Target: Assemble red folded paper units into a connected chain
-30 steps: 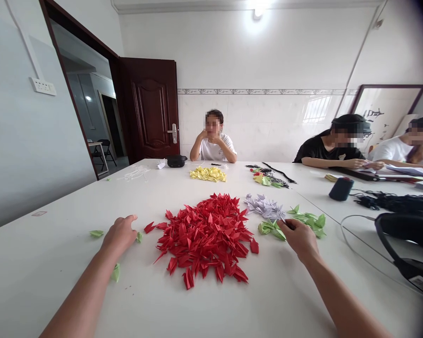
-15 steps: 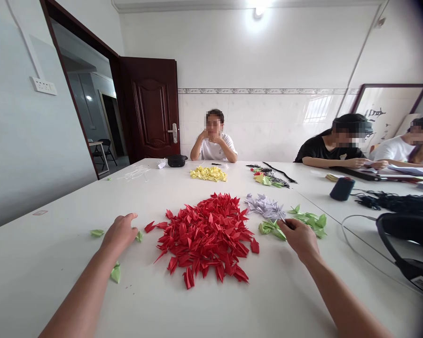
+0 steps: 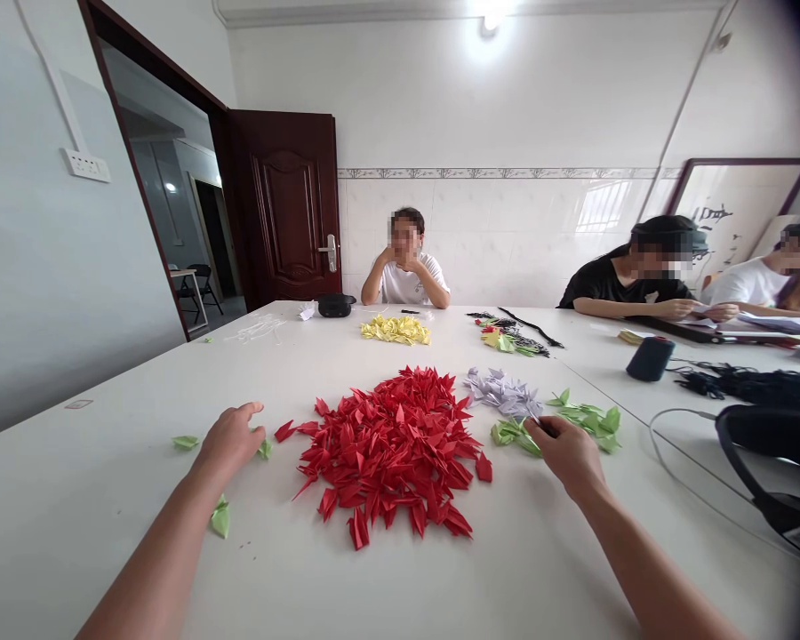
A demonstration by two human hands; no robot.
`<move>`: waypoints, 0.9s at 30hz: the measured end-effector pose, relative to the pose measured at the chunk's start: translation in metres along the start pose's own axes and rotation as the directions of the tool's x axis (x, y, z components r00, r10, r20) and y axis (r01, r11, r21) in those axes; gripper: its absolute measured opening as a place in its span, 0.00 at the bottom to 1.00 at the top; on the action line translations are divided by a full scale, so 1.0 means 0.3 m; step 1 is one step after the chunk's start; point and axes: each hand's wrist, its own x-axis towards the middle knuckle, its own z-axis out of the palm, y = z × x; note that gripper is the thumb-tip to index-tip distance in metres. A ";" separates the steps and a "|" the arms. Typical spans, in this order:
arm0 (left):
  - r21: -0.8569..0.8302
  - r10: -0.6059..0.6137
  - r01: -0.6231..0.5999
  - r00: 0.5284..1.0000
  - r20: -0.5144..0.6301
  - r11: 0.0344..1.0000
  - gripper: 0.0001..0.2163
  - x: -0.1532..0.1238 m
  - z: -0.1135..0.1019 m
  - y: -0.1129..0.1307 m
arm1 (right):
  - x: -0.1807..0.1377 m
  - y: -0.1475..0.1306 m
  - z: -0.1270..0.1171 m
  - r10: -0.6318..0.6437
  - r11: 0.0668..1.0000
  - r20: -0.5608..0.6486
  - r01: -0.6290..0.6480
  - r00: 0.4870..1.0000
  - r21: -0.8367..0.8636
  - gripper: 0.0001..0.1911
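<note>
Two bare hands rest on the white tabletop [image 3: 107, 498], one on either side of a large heap of red folded-paper triangles [image 3: 390, 444]. The left hand [image 3: 230, 442] lies palm down, fingers loosely curled, index finger stretched forward, with nothing seen in its grasp. A small green folded-paper piece [image 3: 264, 449] lies just beside its fingertips, between the hand and the red heap (contact cannot be told). Two more loose green pieces lie near this arm: one [image 3: 185, 442] left of the hand, one [image 3: 220, 518] beside the forearm.

The right hand [image 3: 566, 449] is curled, back of hand upward, fingertips at the near edge of a cluster of green folded-paper pieces [image 3: 513, 434]. The fingers are drawn together there, but whether they grip a piece is hidden by the hand itself. The cluster extends to the right, behind the knuckles. A pile of pale lilac folded pieces [image 3: 500, 391] sits just beyond it, touching the red heap's far right edge.
</note>
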 end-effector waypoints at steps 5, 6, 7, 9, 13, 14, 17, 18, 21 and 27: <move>-0.168 -0.023 0.027 0.999 0.024 0.985 0.23 -0.017 -0.021 0.020 | 0.003 0.004 0.004 -0.019 1.000 -0.026 0.019 0.999 0.010 0.20; -0.204 -0.027 0.032 0.999 0.025 0.979 0.23 -0.020 -0.024 0.022 | 0.003 0.006 0.006 -0.021 1.000 -0.028 0.021 0.999 0.011 0.20; -0.233 -0.030 0.034 0.999 0.024 0.972 0.23 -0.022 -0.025 0.024 | 0.004 0.008 0.008 -0.023 1.000 -0.029 0.023 0.999 0.013 0.20; -0.277 -0.033 0.036 0.999 0.017 0.960 0.23 -0.023 -0.025 0.025 | 0.006 0.013 0.011 -0.030 0.999 -0.032 0.030 0.999 0.019 0.20; -0.318 -0.040 0.037 0.999 -0.004 0.947 0.23 -0.018 -0.022 0.025 | 0.009 0.017 0.014 -0.047 0.998 -0.043 0.048 0.998 0.037 0.21; -0.323 -0.041 0.038 0.999 -0.004 0.945 0.23 -0.017 -0.022 0.026 | 0.009 0.015 0.013 -0.046 0.998 -0.042 0.047 0.998 0.036 0.21; -0.334 -0.038 0.034 0.999 -0.005 0.942 0.23 -0.020 -0.026 0.032 | 0.006 0.007 0.009 -0.037 0.999 -0.037 0.038 0.999 0.019 0.21; -0.338 -0.034 0.030 0.999 -0.006 0.941 0.23 -0.022 -0.028 0.034 | 0.004 0.004 0.008 -0.034 0.999 -0.034 0.034 0.999 0.013 0.21; -0.345 -0.017 0.009 1.000 -0.021 0.939 0.22 -0.025 -0.033 0.039 | 0.000 -0.004 0.005 -0.025 1.000 -0.025 0.026 0.999 0.010 0.21; -0.367 0.002 -0.022 0.999 -0.055 0.930 0.22 -0.023 -0.032 0.035 | -0.002 -0.003 0.008 -0.036 0.999 -0.023 0.036 0.999 0.028 0.20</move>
